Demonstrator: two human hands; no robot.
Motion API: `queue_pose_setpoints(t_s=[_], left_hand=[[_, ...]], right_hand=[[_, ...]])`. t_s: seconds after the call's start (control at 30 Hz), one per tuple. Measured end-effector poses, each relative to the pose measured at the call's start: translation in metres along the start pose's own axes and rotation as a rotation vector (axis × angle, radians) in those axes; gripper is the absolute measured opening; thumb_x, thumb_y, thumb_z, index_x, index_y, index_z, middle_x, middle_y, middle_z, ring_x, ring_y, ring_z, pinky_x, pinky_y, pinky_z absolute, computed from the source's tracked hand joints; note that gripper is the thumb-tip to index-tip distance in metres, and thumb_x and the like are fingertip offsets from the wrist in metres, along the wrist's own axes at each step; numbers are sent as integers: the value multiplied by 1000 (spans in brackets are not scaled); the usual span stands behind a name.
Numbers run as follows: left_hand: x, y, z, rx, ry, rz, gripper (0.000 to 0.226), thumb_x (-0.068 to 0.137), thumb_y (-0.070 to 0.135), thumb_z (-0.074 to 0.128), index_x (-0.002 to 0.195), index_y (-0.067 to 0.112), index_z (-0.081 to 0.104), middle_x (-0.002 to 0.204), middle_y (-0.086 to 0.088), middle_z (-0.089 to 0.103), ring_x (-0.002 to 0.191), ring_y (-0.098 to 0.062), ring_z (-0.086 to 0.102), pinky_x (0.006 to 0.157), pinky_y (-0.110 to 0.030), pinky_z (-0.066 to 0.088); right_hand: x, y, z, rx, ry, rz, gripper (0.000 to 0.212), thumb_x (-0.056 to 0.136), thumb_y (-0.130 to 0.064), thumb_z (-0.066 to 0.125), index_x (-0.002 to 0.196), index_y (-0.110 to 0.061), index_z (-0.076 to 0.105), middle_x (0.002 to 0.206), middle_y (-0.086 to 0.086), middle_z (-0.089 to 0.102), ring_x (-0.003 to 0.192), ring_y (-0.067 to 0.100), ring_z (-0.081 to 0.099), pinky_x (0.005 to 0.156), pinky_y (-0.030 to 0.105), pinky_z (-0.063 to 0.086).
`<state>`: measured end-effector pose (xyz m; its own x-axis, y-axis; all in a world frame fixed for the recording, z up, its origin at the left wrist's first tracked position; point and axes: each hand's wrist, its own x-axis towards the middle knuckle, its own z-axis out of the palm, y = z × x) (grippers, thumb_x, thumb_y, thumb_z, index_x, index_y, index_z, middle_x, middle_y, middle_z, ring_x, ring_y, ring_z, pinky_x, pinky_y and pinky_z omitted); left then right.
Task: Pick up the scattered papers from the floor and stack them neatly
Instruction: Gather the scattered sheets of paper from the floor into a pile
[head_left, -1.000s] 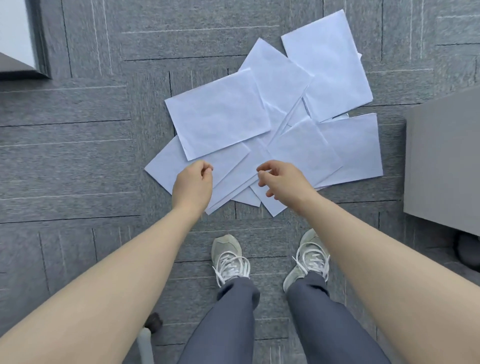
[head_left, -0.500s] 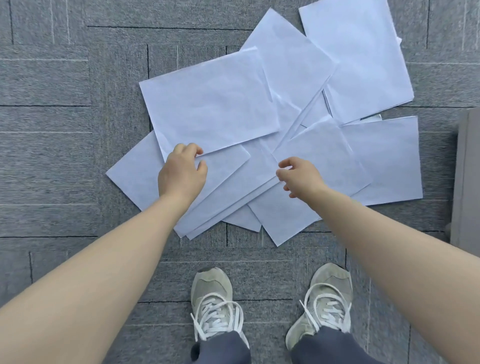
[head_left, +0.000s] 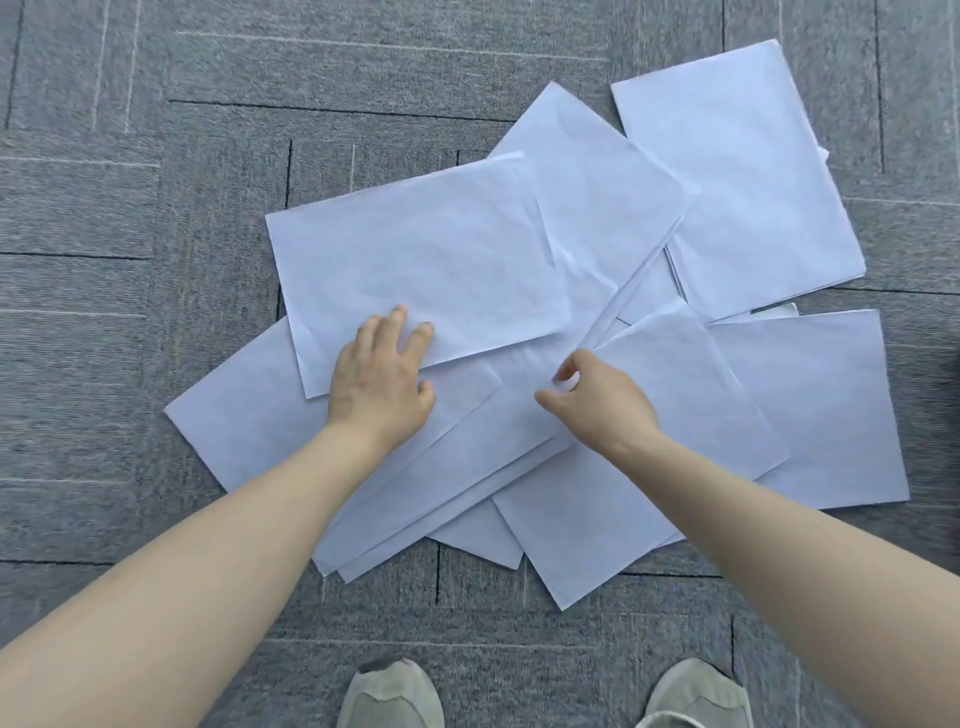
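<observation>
I see the papers lying on the floor in an overlapping fan directly ahead of my shoes. None is lifted yet.

Left hand: released, fingers spread, palm down on the near edge of the top sheet. I judge this placement pins the sheet so it can be slid or its edge raised; nothing is gripped.

Right hand: thumb and forefinger curled toward each other at the corner of the right-centre sheet. I cannot tell whether they have closed on the paper. The pinch posture suits a thin edge lying flat.

Materials: the sheets are white, rectangular, thin and matte, with faint creases near the centre. They lie at mixed angles, several layers deep in the middle. The floor is grey carpet tile with a fine ribbed weave and dark seams; I judge its nap offers friction, so sheets will drag rather than glide.
</observation>
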<state>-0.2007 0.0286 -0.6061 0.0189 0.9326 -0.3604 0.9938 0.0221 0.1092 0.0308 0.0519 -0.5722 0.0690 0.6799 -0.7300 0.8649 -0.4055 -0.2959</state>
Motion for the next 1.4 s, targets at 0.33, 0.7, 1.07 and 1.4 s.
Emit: queue_pose_setpoints(t_s=[0.33, 0.7, 1.07, 1.4], left_hand=[[9, -12, 1, 139, 159, 115, 52, 61, -3, 75, 111, 14, 70, 118, -8, 68, 78, -34, 61, 45, -29, 43], [-33, -27, 15, 231, 218, 193, 40, 76, 16, 46, 108, 9, 71, 117, -6, 70, 68, -29, 60, 50, -29, 39], [-57, -24, 27, 117, 212, 273, 41, 66, 3, 62, 106, -3, 70, 122, -18, 66, 55, -27, 64, 38, -29, 48], [-64, -7, 27, 64, 102, 274, 52, 79, 46, 45, 110, 11, 69, 128, -8, 64, 72, -26, 69, 50, -31, 52]], right_hand=[[6, -18, 16, 280, -12, -1, 51, 83, -45, 66, 123, -15, 58, 120, 2, 63, 111, 25, 60, 92, 39, 50], [29, -40, 15, 434, -29, -69, 17, 76, -14, 62, 63, -12, 52, 54, -7, 50, 58, 19, 40, 57, 28, 35], [51, -11, -26, 676, -106, -48, 19, 72, -23, 79, 83, -11, 71, 87, 13, 72, 75, 29, 68, 75, 41, 56], [43, -31, -25, 489, -168, -136, 20, 77, -17, 78, 96, -17, 73, 85, -2, 74, 75, 18, 72, 61, 23, 55]])
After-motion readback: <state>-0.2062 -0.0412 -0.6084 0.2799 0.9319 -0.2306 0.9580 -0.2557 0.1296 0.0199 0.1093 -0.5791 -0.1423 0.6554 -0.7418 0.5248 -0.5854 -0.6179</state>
